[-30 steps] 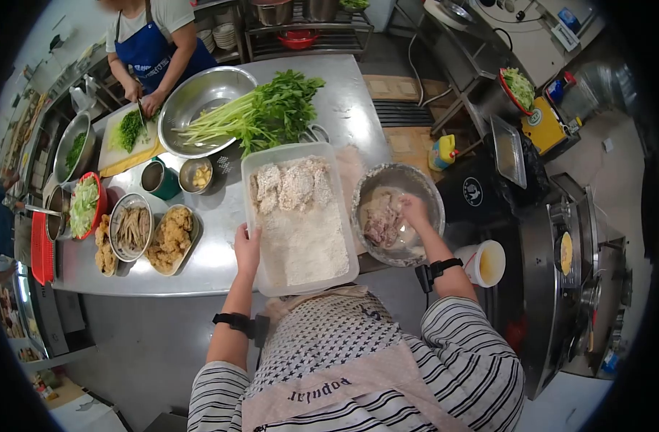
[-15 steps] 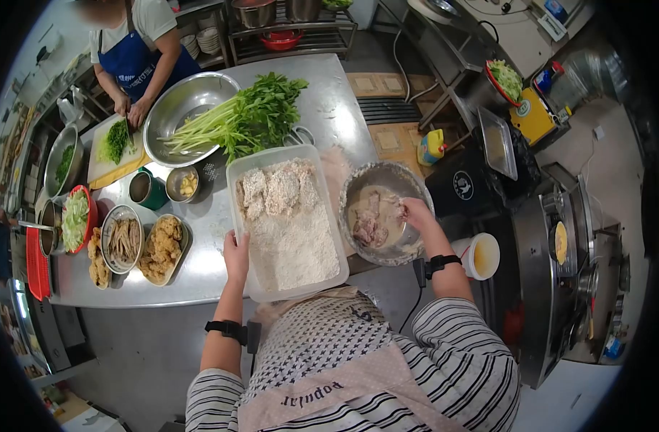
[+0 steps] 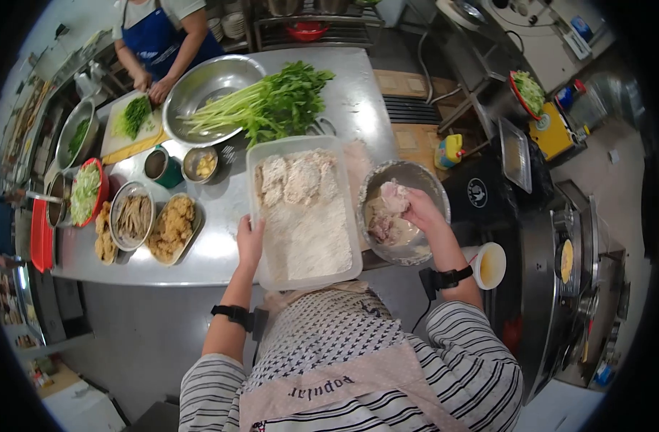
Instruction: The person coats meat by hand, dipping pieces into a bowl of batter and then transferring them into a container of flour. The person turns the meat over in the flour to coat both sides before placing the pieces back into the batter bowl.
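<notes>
Battered meat piece [image 3: 392,196] held over the metal bowl [image 3: 409,166], right of centre.
Right hand [image 3: 421,211] is closed around it; left hand [image 3: 249,239] rests open on the crumb tub [image 3: 311,281] rim. Best to let the batter drip off, tub steadied.

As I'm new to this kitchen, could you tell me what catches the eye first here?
The big tub of crumbs at centre, left hand on its rim. Right of it, the right hand holds meat over a steel bowl. Behind lie long greens.
</notes>
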Demonstrator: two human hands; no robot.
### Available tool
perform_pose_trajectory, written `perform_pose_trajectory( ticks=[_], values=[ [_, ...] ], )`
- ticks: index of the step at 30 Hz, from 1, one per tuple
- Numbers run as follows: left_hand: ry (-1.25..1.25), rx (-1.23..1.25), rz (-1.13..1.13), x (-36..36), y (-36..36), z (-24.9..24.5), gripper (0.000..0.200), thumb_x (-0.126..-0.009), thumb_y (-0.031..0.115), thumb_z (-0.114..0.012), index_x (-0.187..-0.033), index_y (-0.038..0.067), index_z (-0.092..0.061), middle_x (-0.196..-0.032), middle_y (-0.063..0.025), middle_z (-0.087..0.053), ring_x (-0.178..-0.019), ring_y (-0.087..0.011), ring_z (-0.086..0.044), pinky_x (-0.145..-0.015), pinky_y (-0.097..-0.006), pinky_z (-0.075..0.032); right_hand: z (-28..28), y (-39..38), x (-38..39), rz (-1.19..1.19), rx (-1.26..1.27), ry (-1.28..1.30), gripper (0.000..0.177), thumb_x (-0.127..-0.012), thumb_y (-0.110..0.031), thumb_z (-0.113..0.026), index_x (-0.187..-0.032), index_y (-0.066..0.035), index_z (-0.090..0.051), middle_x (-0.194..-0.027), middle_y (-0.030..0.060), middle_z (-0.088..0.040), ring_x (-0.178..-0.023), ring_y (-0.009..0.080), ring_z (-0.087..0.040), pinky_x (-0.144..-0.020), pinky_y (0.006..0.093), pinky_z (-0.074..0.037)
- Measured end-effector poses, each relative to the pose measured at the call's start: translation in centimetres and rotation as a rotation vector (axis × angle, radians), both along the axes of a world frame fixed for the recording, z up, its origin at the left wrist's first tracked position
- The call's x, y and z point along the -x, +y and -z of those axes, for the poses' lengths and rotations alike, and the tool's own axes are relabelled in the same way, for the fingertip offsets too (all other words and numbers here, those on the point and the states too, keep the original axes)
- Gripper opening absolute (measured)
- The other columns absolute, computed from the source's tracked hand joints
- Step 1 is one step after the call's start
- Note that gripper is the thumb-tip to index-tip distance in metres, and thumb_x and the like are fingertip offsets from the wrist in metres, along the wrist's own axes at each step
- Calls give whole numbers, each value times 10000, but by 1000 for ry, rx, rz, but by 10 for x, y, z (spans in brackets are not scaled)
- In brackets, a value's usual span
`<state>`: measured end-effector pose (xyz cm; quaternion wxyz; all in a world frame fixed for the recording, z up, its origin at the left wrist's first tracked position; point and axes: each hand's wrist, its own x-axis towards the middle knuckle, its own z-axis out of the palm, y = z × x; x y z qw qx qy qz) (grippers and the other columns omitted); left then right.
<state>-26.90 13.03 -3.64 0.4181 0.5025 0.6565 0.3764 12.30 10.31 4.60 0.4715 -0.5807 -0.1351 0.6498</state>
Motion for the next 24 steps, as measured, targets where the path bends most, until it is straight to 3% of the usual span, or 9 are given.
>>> perform_pose_trajectory(
  ticks=[5, 8, 9, 11, 14, 18, 21, 23, 24],
  values=[
    [37, 9, -42, -1, -2, -10, 387, -807, 240, -600, -1068, -34, -520, -851, -128, -578, -744, -194, -531, -696, -310, -432, -18, 1, 121, -724, -409, -684, 219, -856, -144, -472, -997, -23, -588, -839, 113, -617, -704, 198, -599, -566, 298, -467],
    [0, 26, -49, 2, 0, -3, 399, -797, 256, -606, -1059, -34, -526, -824, -119, -563, -722, -193, -516, -682, -315, -428, 39, -13, 186, -1277, -548, -906, 229, -784, -96, -500, -985, -29, -586, -838, 108, -612, -708, 229, -600, -589, 324, -486],
    [-5, 27, -50, 2, 0, 2, 408, -791, 263, -609, -1058, -33, -529, -813, -116, -555, -716, -193, -509, -679, -317, -425, 57, -22, 193, -1290, -553, -906, 229, -784, -96, -500, -985, -29, -586, -838, 108, -612, -708, 229, -600, -589, 324, -486],
    [-8, 28, -67, 2, -2, 0, 416, -785, 271, -611, -1057, -33, -531, -803, -112, -547, -711, -193, -501, -675, -319, -422, 78, -33, 205, -1626, -845, -1254, 231, -767, -155, -522, -951, -40, -601, -819, 111, -630, -732, 252, -614, -598, 341, -480],
    [54, -2, -70, 0, -3, -7, 428, -776, 281, -614, -1055, -34, -536, -801, -120, -544, -721, -207, -504, -682, -326, -420, 14, -10, 211, -1639, -550, -1041, 210, -742, -182, -541, -880, -48, -626, -781, 130, -636, -761, 270, -624, -625, 368, -487],
    [29, -6, -72, 0, -2, 0, 420, -772, 290, -619, -1038, -27, -546, -801, -127, -543, -729, -231, -509, -689, -333, -420, 32, 22, 177, -1501, -358, -699, 169, -683, -162, -578, -770, -24, -622, -713, 131, -628, -716, 276, -615, -633, 380, -484],
    [14, 28, -75, -1, -3, -5, 408, -771, 296, -621, -1022, -18, -550, -788, -127, -541, -726, -239, -509, -689, -339, -419, 59, 30, 159, -1421, -425, -897, 152, -651, -141, -609, -741, -18, -617, -717, 146, -610, -702, 299, -603, -628, 401, -479],
    [24, 48, -71, -1, -2, -9, 402, -771, 298, -622, -1016, -13, -552, -782, -126, -539, -725, -240, -509, -689, -341, -419, 66, 22, 158, -1347, -519, -1461, 131, -655, -113, -611, -735, -9, -605, -760, 146, -581, -763, 309, -578, -663, 394, -470],
    [22, 40, -70, -2, -1, -9, 399, -770, 298, -623, -1011, -12, -551, -778, -127, -538, -723, -241, -508, -689, -342, -418, 63, 18, 161, -1347, -519, -1462, 131, -655, -113, -611, -735, -9, -605, -760, 146, -581, -763, 309, -578, -663, 394, -470]
  ],
)
